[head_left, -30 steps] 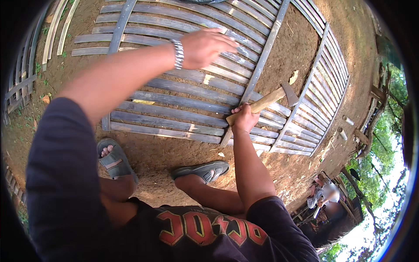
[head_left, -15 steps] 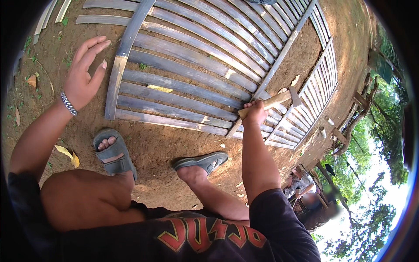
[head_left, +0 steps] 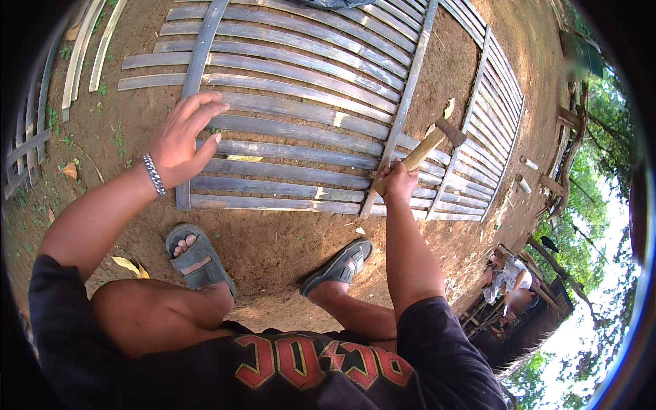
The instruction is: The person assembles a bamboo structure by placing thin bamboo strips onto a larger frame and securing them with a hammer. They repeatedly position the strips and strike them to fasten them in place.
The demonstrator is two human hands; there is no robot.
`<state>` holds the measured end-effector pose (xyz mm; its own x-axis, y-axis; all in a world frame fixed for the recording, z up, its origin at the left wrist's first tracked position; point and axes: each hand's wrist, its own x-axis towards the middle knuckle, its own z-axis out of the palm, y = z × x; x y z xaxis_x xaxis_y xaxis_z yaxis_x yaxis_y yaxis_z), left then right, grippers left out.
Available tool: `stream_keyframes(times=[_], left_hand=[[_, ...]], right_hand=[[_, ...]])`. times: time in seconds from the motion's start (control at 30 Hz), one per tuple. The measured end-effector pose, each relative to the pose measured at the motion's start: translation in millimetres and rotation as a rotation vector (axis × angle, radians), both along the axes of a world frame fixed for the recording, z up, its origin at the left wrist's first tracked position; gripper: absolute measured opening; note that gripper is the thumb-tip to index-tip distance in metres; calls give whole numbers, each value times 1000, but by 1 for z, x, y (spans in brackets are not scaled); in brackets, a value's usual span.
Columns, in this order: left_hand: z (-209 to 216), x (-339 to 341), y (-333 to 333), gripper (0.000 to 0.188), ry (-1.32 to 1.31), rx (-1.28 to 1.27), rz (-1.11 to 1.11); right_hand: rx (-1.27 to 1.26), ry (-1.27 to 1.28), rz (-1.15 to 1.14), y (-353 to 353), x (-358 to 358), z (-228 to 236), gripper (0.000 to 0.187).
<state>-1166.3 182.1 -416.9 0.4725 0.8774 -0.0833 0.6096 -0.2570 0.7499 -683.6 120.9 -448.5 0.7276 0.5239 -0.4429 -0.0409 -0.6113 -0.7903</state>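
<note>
My right hand (head_left: pixel 398 183) grips the wooden handle of a hatchet (head_left: pixel 425 149) near its lower end. Its dark metal head points up and to the right, over the gap beside the middle crossbar (head_left: pixel 408 89). Below lies a large flat panel of bamboo slats (head_left: pixel 294 130) nailed across several crossbars. My left hand (head_left: pixel 179 143), with a chain bracelet at the wrist, hovers at the left crossbar (head_left: pixel 201 55) with fingers spread and nothing in them. Whether its fingertips touch the slats I cannot tell.
Loose bamboo strips (head_left: pixel 85 51) lie at the upper left, beside another slatted piece (head_left: pixel 31 147). A dark bundle (head_left: pixel 335 3) sits at the top edge. Short pale bamboo pieces (head_left: pixel 523 183) lie right of the panel. Another person (head_left: pixel 509 273) is at the far right. My sandalled feet stand on bare soil.
My left hand has moved right, from over the soil to the panel's left crossbar. The hatchet has swung to a steeper angle in my right hand. The whole view has shifted somewhat.
</note>
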Motion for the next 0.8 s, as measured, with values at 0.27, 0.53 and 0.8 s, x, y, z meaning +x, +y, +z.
stream_keyframes(times=[0.27,0.53,0.8], left_hand=[[10,42,3,48,166,37,-383],[24,119,9,41,158,-63,-601],[22,191,-10,38,144,-149,-719]], right_hand=[[40,-23,70,-26,-4,-3,19],[-98,-263,-108,-78,41,4,29],[-697,-751,455,-226,249,112,40]])
